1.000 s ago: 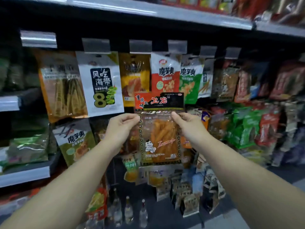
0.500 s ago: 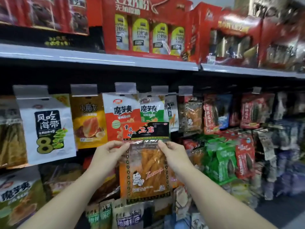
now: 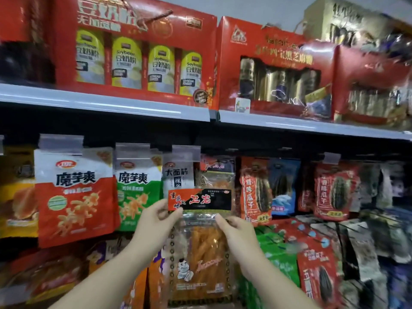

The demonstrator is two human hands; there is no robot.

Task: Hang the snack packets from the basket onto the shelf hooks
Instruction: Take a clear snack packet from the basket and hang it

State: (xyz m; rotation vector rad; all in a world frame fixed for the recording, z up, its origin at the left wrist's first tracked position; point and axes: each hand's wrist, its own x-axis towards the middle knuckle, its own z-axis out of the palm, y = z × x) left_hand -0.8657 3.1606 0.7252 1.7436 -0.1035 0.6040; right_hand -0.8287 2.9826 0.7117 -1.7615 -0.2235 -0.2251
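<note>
Holding the packet [image 3: 201,248] upright in front of the hanging rows, both hands up at its top corners. My left hand [image 3: 153,221] pinches the left edge just under the red-and-black header, thumb on the front face, fingers curled behind. My right hand [image 3: 237,230] pinches the right side at the same height, fingertips on the clear film below the header. Packet: clear window, orange strips inside, cartoon figure at lower left, header level. Its top edge overlaps the lower part of a grey packet [image 3: 177,175] and sits just left of a like packet [image 3: 217,175] already hung behind it. Hook itself is not visible; I cannot tell whether the header hole is near one. Left of my hands hang a red-and-white pouch [image 3: 73,197] and a green-and-white pouch [image 3: 138,190], each under a clear price tab [image 3: 61,141]. To the right hang seed bags [image 3: 256,192] in red. A grey shelf [image 3: 111,105] above carries a red box [image 3: 138,47] of four yellow cans and a second red box [image 3: 274,68] beside it. Right edge of view is blurred.
</note>
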